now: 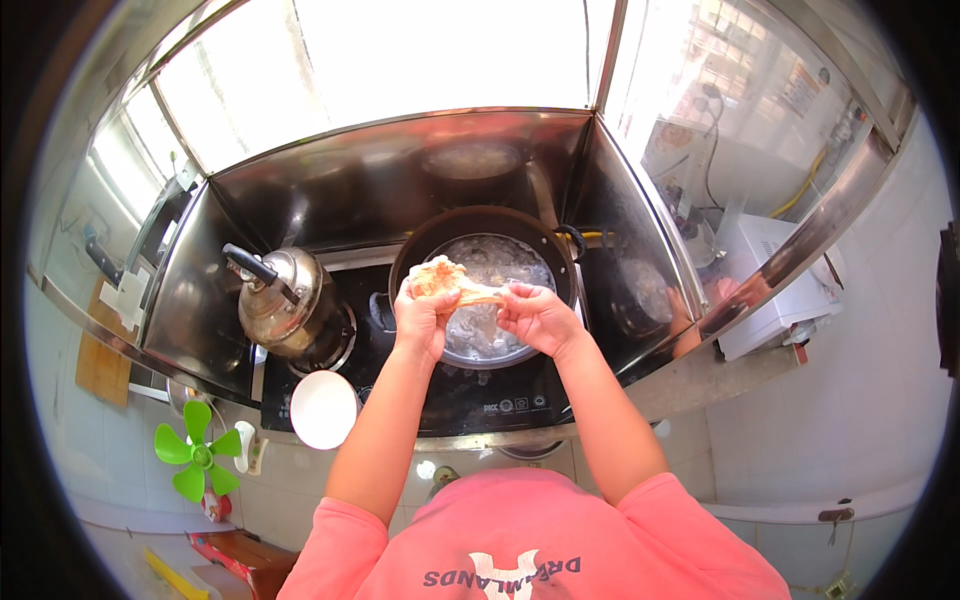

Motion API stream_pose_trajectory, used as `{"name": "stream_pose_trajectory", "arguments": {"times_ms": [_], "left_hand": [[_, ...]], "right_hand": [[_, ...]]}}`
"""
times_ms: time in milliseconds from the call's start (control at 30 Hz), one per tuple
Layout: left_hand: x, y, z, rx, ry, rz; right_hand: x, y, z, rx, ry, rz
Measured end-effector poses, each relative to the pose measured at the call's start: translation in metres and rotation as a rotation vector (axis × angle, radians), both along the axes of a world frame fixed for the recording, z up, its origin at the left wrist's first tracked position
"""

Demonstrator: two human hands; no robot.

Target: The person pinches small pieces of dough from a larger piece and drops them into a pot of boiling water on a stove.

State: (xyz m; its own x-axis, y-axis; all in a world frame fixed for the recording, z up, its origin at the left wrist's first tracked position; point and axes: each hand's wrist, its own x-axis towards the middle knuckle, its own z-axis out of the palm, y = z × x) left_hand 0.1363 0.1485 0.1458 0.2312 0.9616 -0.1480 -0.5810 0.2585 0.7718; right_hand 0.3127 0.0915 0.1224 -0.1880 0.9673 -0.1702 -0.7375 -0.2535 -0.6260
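Note:
A lump of soft, pale orange dough rests in my left hand, whose fingers are closed around it. My right hand pinches a strip stretched out from that lump, so the piece spans both hands. Both hands are over a wide dark pan on the black gas stove. Bubbling, cloudy water fills the pan, and my hands and the dough hide part of it.
A metal kettle with a black handle stands on the left burner. A white bowl sits at the stove's front left edge. Metal splash panels enclose the stove. A green fan is at lower left, a white appliance at right.

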Motion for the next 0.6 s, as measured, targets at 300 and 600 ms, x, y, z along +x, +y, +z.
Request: {"name": "stream_pose_trajectory", "arguments": {"times_ms": [300, 600], "left_hand": [[-0.006, 0.002, 0.0, 0.055, 0.053, 0.034], [-0.001, -0.002, -0.001, 0.04, 0.05, -0.011]], "right_hand": [[-0.002, 0.01, -0.004, 0.191, -1.107, -0.275], [-0.015, 0.005, -0.002, 0.119, -1.434, -0.256]]}}
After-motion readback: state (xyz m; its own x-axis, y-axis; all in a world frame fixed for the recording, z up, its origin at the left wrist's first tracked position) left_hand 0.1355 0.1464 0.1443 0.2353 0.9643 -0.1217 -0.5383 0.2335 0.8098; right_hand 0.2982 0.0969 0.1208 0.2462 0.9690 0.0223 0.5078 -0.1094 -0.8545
